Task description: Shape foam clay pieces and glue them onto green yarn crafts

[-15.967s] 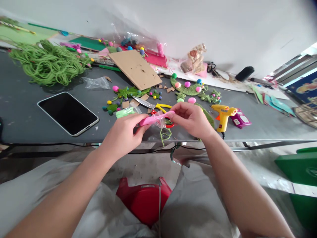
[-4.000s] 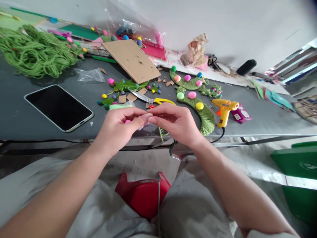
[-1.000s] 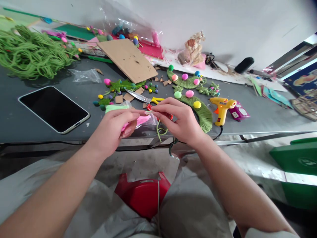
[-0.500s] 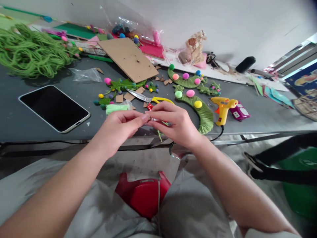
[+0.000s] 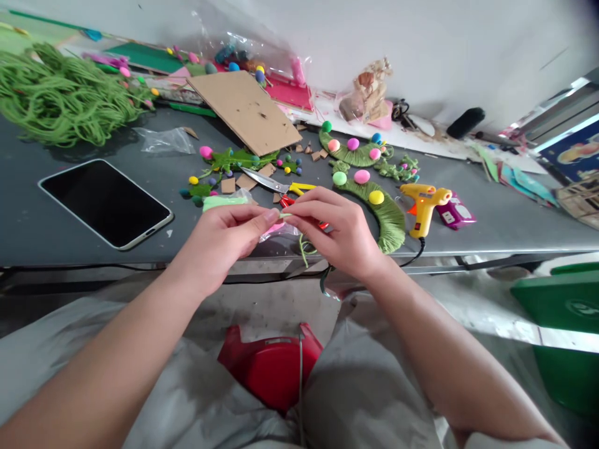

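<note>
My left hand (image 5: 229,240) pinches one end of a small light-green strip (image 5: 285,215) between thumb and forefinger. Its other end is between the fingertips of my right hand (image 5: 334,231), which is closed over it. What the strip is made of I cannot make out. Under and behind my hands lie scissors (image 5: 269,183) with yellow and red handles, partly covered. A pale green lump in clear wrap (image 5: 227,201) sits just beyond my left hand. To the right of my right hand is a green yarn-wrapped curved piece (image 5: 390,218) bearing coloured balls.
A phone (image 5: 107,202) lies at left, near a heap of green yarn (image 5: 60,93). A cardboard sheet (image 5: 248,112) rests at the back among scraps. On the right stand a yellow glue gun (image 5: 424,209) and a purple packet (image 5: 456,212). A green bin (image 5: 561,299) is beyond the table edge.
The light-green strip now shows between my fingertips, which have parted slightly. A pink packet shows beneath my hands. Dark-clothed legs at the right have gone from view, uncovering more of the green bin.
</note>
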Tool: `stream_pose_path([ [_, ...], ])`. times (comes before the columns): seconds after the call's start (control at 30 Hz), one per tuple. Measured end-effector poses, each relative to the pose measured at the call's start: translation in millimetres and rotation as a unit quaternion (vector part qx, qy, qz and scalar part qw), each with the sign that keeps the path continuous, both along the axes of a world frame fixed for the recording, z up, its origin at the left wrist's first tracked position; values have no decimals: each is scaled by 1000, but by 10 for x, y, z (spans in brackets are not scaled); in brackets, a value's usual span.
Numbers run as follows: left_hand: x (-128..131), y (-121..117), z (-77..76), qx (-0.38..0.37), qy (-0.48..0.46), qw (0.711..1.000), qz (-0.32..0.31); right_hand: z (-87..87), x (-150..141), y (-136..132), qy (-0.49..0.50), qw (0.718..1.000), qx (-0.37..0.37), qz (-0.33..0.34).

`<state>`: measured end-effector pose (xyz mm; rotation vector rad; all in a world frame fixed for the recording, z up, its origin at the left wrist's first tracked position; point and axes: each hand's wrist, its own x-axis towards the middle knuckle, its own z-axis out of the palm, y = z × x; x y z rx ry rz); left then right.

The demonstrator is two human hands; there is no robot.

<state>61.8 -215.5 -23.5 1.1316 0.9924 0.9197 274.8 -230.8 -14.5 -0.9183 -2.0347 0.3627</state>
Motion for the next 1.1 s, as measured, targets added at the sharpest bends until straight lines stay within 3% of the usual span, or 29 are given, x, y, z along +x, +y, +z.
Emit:
stream_pose_path([
  [0.2,-50,-4,-18,1,12,1000,-28,-4,53,23,17,999,-14,-28],
  [0.37,-22,-21,-31,6,21,998,-65,-32,40,15,-1,1000,-24,-3],
  [0.63,56,-42,-53,9,43,999,-6,-34,1,-7,-13,1000,-3,9],
  [0.93,3,-7,-72,35,28,999,19,8,46,11,6,1000,-22,-8],
  [1.1,-15,-23,-25,38,32,998,-36,-8,69,6,21,999,-35,-10],
])
